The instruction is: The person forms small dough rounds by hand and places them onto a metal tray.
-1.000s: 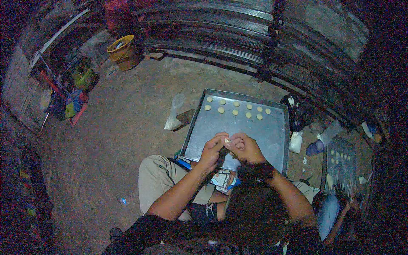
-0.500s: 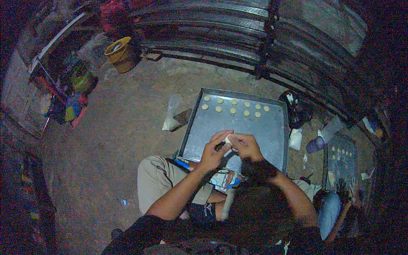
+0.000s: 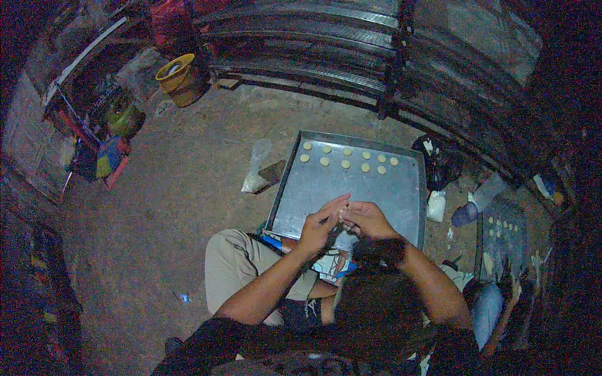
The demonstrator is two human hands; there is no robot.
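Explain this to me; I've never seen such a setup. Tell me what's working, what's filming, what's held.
There is no machine: a person works with a bare left hand and right hand. A wide camera worn on the head looks down at them, so straight edges look bent. Under the hands lies a metal tray with eleven small pale discs in two rows toward its far side. The fingers meet over the tray's near part and seem to hold a small pale piece, mostly hidden. A clear bag with white contents sits on the floor, left of the tray.

Two rows of discs point(image 3: 345, 164) lie on the tray point(image 3: 301, 203), a bag point(image 3: 253, 183) to its left and shelves point(image 3: 313, 42) behind.
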